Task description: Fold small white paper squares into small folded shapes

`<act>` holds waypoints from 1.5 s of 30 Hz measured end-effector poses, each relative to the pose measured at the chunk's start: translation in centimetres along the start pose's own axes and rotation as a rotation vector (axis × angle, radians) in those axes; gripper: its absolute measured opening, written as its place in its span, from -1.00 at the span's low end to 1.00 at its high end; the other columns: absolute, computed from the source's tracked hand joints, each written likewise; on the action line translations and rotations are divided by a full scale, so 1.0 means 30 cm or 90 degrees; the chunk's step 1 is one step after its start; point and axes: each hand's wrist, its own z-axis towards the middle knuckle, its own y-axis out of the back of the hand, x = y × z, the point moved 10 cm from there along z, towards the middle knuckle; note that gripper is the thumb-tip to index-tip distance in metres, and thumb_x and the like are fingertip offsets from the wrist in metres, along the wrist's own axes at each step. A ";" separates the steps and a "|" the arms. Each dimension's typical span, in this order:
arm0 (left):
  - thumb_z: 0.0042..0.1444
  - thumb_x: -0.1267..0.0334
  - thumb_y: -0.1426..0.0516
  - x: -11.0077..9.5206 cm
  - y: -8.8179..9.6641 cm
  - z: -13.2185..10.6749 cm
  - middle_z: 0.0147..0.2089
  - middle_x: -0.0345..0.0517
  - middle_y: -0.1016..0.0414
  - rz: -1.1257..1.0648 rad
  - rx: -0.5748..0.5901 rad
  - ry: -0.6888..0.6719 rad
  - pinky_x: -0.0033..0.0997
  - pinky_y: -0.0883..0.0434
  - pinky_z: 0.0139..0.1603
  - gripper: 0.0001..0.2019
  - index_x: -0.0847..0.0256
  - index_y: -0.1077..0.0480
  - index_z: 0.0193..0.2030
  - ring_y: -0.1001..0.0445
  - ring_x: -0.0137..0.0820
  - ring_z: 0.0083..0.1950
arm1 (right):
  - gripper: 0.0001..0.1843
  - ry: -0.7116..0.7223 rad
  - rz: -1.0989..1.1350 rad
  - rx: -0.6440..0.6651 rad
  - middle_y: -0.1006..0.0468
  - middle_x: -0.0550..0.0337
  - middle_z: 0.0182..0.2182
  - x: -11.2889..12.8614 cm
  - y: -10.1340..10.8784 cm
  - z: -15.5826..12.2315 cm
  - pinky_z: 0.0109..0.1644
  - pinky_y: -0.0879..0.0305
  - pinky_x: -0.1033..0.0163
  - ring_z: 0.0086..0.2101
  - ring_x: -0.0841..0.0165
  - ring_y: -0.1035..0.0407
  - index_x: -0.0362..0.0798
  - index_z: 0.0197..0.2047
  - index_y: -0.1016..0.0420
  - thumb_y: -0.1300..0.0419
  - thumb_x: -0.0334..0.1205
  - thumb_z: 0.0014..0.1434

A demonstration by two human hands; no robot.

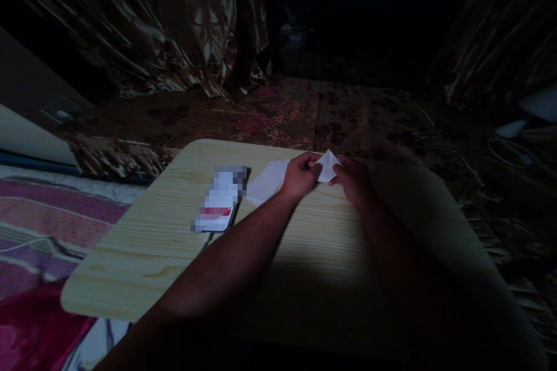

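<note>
A small folded piece of white paper (329, 166) with its pointed corner upward is held over the far part of the wooden table (322, 243). Its left side is pinched by my left hand (301, 174), thumb on top. On the other side my right hand (354, 178) grips it the same way, with the thumb pressed near the edge. A crease runs down the paper's middle. More white paper (266, 181) lies flat on the table just left of my left hand, partly covered by it.
A phone (220, 200) with a blurred screen lies on the table left of my forearm. Beyond the table is a ledge with patterned fabric (278, 113), and curtains (195, 17) hang behind. A striped bed cover (56, 214) is at the left. A pale lamp-like object (537, 105) stands far right.
</note>
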 end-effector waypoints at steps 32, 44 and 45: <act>-0.08 0.30 -0.20 0.013 0.009 0.000 -0.55 -0.22 -0.43 -0.156 -0.006 0.070 -0.46 -0.25 -0.50 -0.90 0.24 -0.53 -0.40 -0.32 -0.47 -0.53 | -0.76 -0.050 0.091 0.073 -0.67 0.15 -0.47 0.010 -0.033 -0.023 -0.41 -0.46 0.24 -0.45 0.24 -0.61 -0.07 -0.30 -0.57 -0.34 -0.13 -0.05; -0.13 0.26 -0.37 0.008 0.008 -0.004 -0.50 -0.31 -0.40 -0.066 -0.005 0.020 -0.52 -0.19 -0.49 -0.72 0.18 -0.44 -0.27 -0.26 -0.54 -0.53 | -0.67 -0.028 0.035 0.071 -0.64 0.22 -0.48 0.051 -0.053 -0.042 -0.41 -0.48 0.26 -0.46 0.29 -0.59 -0.04 -0.28 -0.52 -0.41 0.00 -0.01; -0.13 0.27 -0.37 0.007 0.005 -0.005 -0.48 -0.31 -0.42 -0.080 -0.002 0.023 -0.51 -0.21 -0.48 -0.71 0.18 -0.44 -0.25 -0.27 -0.54 -0.53 | -0.64 -0.021 0.028 0.067 -0.63 0.23 -0.49 0.055 -0.054 -0.043 -0.41 -0.48 0.26 -0.46 0.29 -0.59 -0.03 -0.22 -0.53 -0.42 0.00 -0.02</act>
